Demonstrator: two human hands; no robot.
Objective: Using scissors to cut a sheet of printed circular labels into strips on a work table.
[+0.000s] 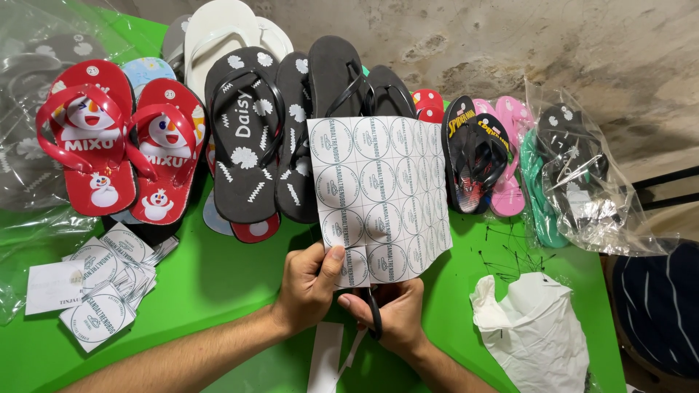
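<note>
A green table (218,276) stands against a stained concrete wall (553,44).

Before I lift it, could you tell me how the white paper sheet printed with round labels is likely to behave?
The white paper sheet of round labels probably flops: it already curves where the left hand pinches its lower edge. It looks thin and light, so it may tear near the cut by the right hand.
</note>
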